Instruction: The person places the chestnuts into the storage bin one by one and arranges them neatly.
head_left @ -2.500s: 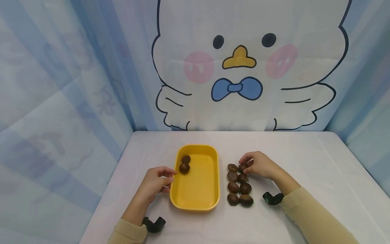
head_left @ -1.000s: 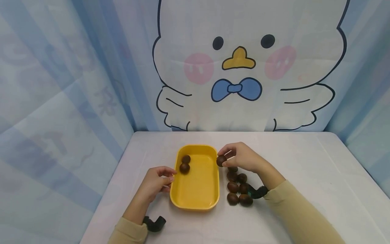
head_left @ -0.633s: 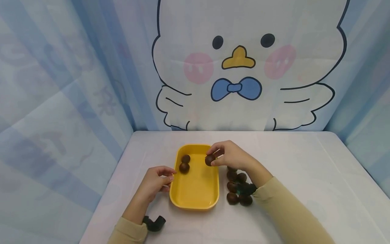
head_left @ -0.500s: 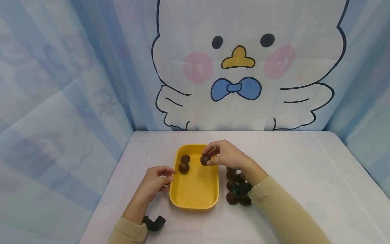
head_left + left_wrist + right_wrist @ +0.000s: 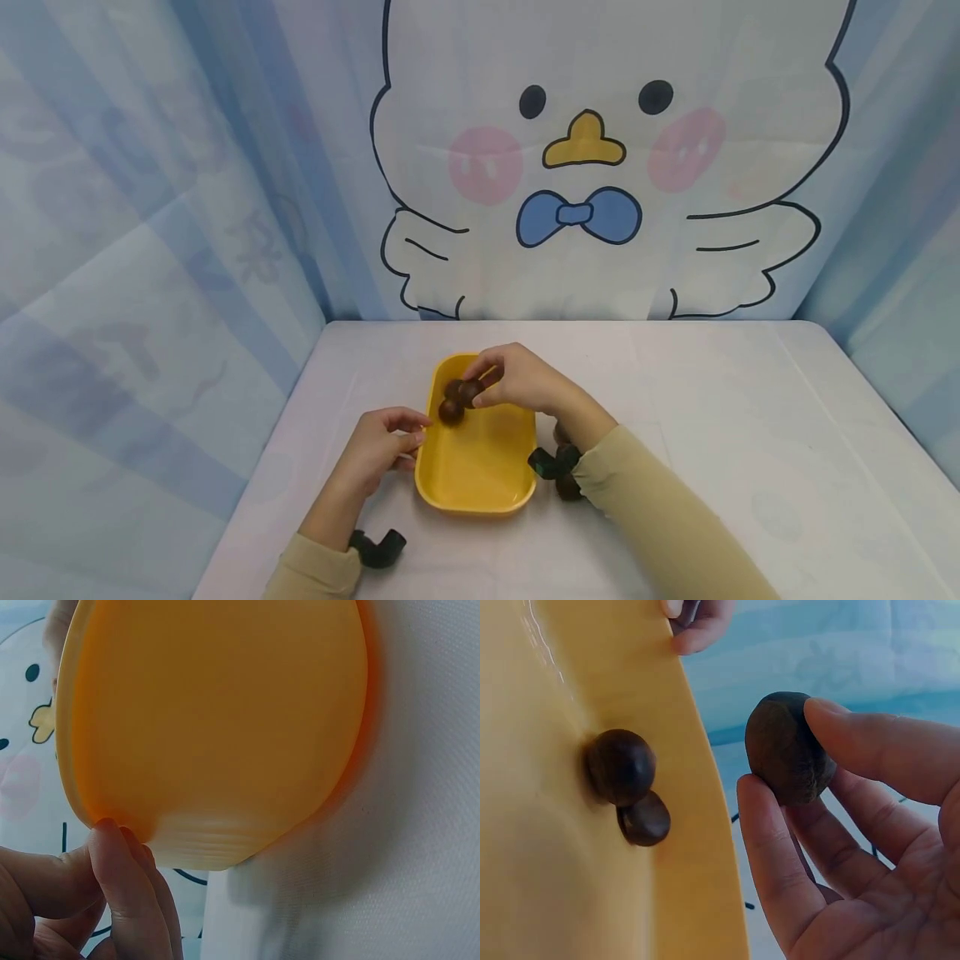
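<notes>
My right hand (image 5: 528, 382) pinches a dark brown chestnut (image 5: 786, 750) between thumb and fingertips, over the upper left part of a yellow tray (image 5: 480, 467). Inside the tray, two more chestnuts sit against each other near its left wall: the bigger one (image 5: 621, 766) and a smaller one (image 5: 646, 819). In the head view the held chestnut overlaps the smaller one. At the tray's left side, my left hand (image 5: 381, 450) holds the rim, with thumb and fingertips at the edge in the left wrist view.
Several chestnuts (image 5: 568, 487) lie on the white table (image 5: 720, 400) just right of the tray, mostly hidden beneath the right forearm and its black wrist device (image 5: 553, 461). A printed curtain (image 5: 585, 267) rises behind the table's far edge.
My right hand has picked a chestnut from the far end of the rows and carried it left across the tray's rim to the chestnuts inside. My left hand has stayed at the rim.
</notes>
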A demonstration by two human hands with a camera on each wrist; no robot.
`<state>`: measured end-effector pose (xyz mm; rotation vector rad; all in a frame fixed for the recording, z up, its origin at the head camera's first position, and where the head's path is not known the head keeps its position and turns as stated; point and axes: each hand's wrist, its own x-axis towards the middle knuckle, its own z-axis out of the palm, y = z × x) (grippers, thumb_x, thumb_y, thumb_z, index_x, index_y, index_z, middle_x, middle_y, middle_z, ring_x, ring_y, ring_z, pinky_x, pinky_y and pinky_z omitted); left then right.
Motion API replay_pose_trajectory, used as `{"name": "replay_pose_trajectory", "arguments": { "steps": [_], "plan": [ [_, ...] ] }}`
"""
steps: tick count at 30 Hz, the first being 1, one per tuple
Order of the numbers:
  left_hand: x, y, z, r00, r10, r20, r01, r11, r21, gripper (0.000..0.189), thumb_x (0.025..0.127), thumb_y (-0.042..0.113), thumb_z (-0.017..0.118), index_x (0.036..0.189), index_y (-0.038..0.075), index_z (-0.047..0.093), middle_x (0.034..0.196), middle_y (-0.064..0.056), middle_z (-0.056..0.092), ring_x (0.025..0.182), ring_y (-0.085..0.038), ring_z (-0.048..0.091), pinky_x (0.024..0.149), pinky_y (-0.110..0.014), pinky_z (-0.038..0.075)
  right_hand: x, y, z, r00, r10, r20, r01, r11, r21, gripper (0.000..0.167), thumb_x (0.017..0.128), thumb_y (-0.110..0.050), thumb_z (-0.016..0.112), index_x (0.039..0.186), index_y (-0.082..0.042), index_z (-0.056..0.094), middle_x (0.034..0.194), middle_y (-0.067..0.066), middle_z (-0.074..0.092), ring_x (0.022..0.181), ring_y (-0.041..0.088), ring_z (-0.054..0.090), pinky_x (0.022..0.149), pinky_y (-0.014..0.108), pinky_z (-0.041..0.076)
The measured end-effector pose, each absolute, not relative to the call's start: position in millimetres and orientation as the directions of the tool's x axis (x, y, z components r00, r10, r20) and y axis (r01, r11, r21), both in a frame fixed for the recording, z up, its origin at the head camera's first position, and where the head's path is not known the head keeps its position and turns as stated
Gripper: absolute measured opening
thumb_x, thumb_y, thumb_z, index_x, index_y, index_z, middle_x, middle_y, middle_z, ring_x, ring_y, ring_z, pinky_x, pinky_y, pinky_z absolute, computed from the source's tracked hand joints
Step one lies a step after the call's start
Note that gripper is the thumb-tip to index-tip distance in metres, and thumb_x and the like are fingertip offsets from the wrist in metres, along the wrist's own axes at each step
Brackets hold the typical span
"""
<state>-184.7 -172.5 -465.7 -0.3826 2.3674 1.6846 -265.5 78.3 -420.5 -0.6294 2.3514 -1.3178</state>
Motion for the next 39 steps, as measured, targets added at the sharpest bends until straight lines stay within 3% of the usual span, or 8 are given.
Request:
{"name": "replay_pose_trajectory", "arguments": {
  "steps": [8, 19, 24, 39],
  "plan": [
    [-186, -174, -467, -0.946, -0.082, -0.315, -0.325, 0.313, 0.893, 0.021, 0.097, 0.0, 0.074, 0.116, 0.007, 0.08, 0.106, -0.012, 0.07, 0.077, -0.022, 0.064, 0.065, -0.028, 0.064, -266, 60, -431, -0.837, -0.535, -0.118, -0.165, 0.451, -0.877, 0.029, 0.088, -0.008, 0.086, 0.116, -0.014, 0.08, 0.118, 0.002, 0.077, 0.109, 0.021, 0.073, 0.103, 0.041, 0.062],
    [-185, -174, -469, -0.95, -0.079, -0.301, -0.31, 0.309, 0.899, 0.021, 0.097, -0.001, 0.074, 0.115, 0.006, 0.08, 0.105, -0.013, 0.07, 0.075, -0.022, 0.065, 0.066, -0.029, 0.065, -264, 44, -445, -0.829, -0.54, -0.143, -0.183, 0.505, -0.843, 0.025, 0.085, -0.008, 0.088, 0.107, -0.017, 0.08, 0.106, -0.001, 0.076, 0.098, 0.019, 0.068, 0.089, 0.033, 0.06],
    [-186, -174, -470, -0.954, -0.07, -0.292, -0.299, 0.302, 0.905, 0.021, 0.096, -0.003, 0.073, 0.114, 0.005, 0.08, 0.102, -0.012, 0.069, 0.072, -0.021, 0.065, 0.063, -0.028, 0.064, -260, 40, -448, -0.822, -0.541, -0.176, -0.165, 0.523, -0.836, 0.025, 0.085, -0.007, 0.089, 0.106, -0.018, 0.081, 0.105, -0.002, 0.076, 0.098, 0.02, 0.066, 0.089, 0.033, 0.06],
    [-187, -176, -471, -0.958, -0.054, -0.281, -0.285, 0.277, 0.918, 0.022, 0.094, -0.004, 0.073, 0.114, 0.003, 0.079, 0.098, -0.011, 0.067, 0.066, -0.019, 0.063, 0.06, -0.027, 0.063, -256, 21, -458, -0.79, -0.595, -0.152, -0.292, 0.581, -0.76, 0.027, 0.082, -0.004, 0.091, 0.104, -0.015, 0.079, 0.097, -0.004, 0.076, 0.088, 0.012, 0.067, 0.087, 0.029, 0.062]
  ]
}}
